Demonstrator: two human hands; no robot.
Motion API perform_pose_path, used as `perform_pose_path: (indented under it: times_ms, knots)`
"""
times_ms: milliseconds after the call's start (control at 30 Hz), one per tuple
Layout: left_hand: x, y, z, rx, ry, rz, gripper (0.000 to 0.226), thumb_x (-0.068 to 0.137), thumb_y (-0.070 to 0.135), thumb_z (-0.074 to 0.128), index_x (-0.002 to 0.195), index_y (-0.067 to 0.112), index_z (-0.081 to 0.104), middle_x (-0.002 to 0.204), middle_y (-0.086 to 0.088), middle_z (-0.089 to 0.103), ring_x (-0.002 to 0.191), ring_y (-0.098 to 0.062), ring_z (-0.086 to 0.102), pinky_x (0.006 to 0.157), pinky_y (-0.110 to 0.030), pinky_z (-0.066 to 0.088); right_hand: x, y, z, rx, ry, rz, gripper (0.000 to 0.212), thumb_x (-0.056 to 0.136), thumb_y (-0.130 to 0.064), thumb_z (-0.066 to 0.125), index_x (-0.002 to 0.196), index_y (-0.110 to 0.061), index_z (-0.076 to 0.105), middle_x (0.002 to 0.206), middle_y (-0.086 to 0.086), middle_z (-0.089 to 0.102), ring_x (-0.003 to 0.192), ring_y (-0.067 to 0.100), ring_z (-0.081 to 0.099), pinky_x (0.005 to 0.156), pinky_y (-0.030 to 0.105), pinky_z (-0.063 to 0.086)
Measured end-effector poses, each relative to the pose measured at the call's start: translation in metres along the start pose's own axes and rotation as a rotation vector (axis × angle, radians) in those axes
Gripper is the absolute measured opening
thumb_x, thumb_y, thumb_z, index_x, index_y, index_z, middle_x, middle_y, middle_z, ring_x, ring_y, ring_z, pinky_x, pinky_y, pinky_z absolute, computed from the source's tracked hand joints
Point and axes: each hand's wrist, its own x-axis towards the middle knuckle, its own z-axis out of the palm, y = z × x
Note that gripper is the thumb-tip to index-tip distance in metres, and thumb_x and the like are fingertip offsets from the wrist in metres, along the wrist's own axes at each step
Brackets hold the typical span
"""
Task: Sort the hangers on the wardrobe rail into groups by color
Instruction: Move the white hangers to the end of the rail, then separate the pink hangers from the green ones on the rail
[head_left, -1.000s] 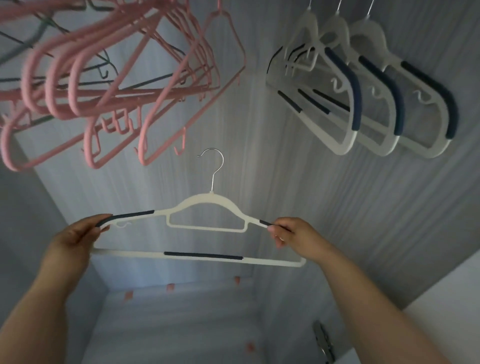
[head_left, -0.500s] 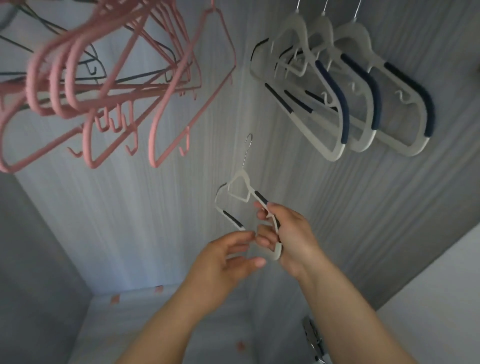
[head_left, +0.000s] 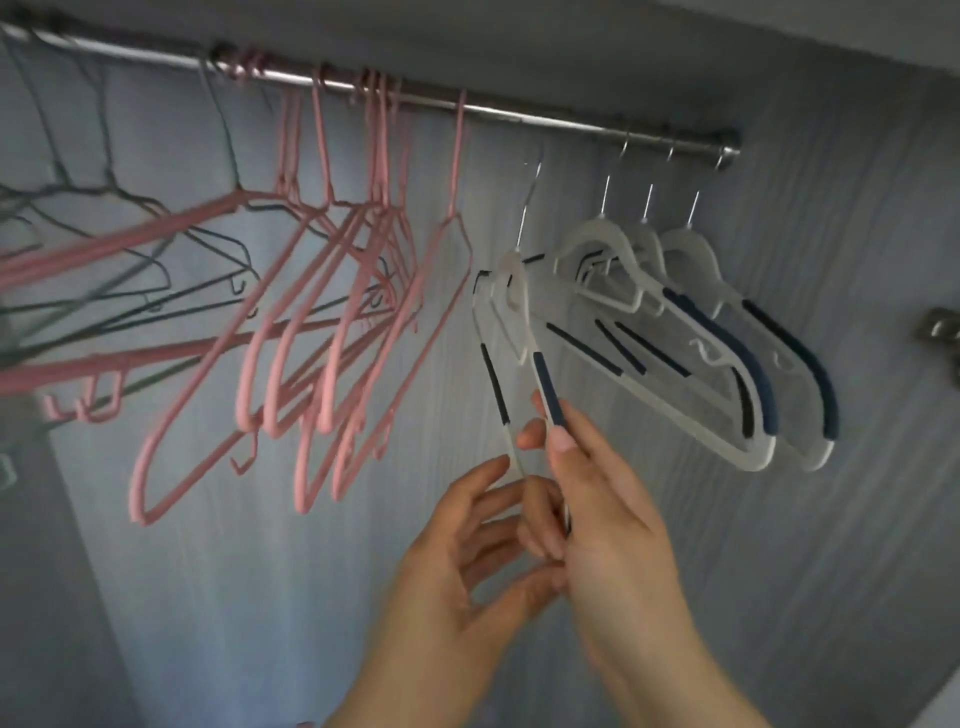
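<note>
Right hand (head_left: 608, 509) clamped on white hanger (head_left: 514, 291): thumb and forefinger pinch the lower shoulder end at the navy grip strip (head_left: 548, 384), probably because the padded part gives a firm hold and a long lever to steer the hook (head_left: 525, 218) upward. Left hand (head_left: 462, 545) is apart and holds nothing, its fingers spread and loose. Its fingertips are just beside or lightly touching the thin bottom bar (head_left: 511, 447), likely to steady it, but contact is too blurred to tell. The hanger is held edge-on to the camera and steeply tilted, with the hook pointing up toward the rail (head_left: 571, 122). This lines it up with the three white hangers (head_left: 691, 332) at the right end of the rail, which hang at the same angle. The hook tip is blurred, so I cannot tell if it is over the rail yet; it looks just short. Aim point is the gap between the last of the pink hangers (head_left: 311, 332), bunched mid-rail, and the white group. Dark wire hangers (head_left: 156, 270) sit toward the left end, some mixed behind the pinks. My read: white group nearly done, pink and dark not fully separated. Risk: the hook catches the nearest pink one or the front white one when pushed in.
</note>
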Motion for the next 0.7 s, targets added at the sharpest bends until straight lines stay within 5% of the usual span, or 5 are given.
perform_pose_path:
  times_ms: [200,400,500,600,700]
  knots:
    - [0.012,0.024,0.004,0.228,0.049,0.213,0.059,0.065,0.040,0.072,0.118,0.042,0.047,0.114,0.031,0.056,0.096,0.003,0.061,0.077,-0.006,0.046,0.030,-0.027,0.008,-0.176,0.095,-0.128,0.027,0.096,-0.023,0.037,0.080,-0.015,0.057,0.041,-0.009,0.036,0.034,0.003,0.030,0.039,0.016,0.029]
    - [-0.014,0.037,-0.011,0.830,0.341,0.712,0.025,0.073,0.031,0.058,0.096,0.040,0.059,0.079,0.020,0.046,0.068,0.012,0.039,0.068,-0.001,0.035,0.070,-0.021,0.002,-0.191,0.179,-0.038,0.028,0.097,-0.018,0.037,0.075,-0.017,0.054,0.062,0.001,0.044,0.032,0.003,0.030,0.043,0.023,0.029]
    - [-0.021,0.040,-0.020,0.891,0.444,0.749,0.031,0.072,0.021,0.056,0.100,0.032,0.056,0.092,0.015,0.044,0.070,0.002,0.040,0.076,-0.002,0.033,0.061,-0.012,-0.007,-0.418,0.159,-0.007,0.029,0.097,-0.027,0.036,0.113,-0.013,0.056,0.076,-0.004,0.059,0.059,0.001,0.060,0.068,0.028,0.047]
    - [-0.018,0.041,-0.027,0.950,0.406,0.635,0.040,0.073,0.021,0.053,0.113,0.023,0.053,0.109,0.008,0.049,0.061,0.000,0.038,0.072,0.001,0.031,0.038,-0.012,-0.006,-0.954,0.098,-0.087,0.067,0.095,-0.035,0.032,0.146,-0.013,-0.005,0.152,-0.005,0.014,0.141,0.009,0.012,0.103,0.007,0.000]
    - [-0.013,0.039,-0.032,0.966,0.368,0.433,0.053,0.075,0.035,0.043,0.127,0.030,0.042,0.127,0.009,0.046,0.054,-0.004,0.043,0.058,-0.006,0.039,0.007,-0.021,0.017,-1.169,0.090,-0.525,0.065,0.091,-0.043,0.025,0.146,-0.024,-0.005,0.153,-0.013,-0.010,0.137,-0.001,-0.012,0.091,-0.006,-0.021]
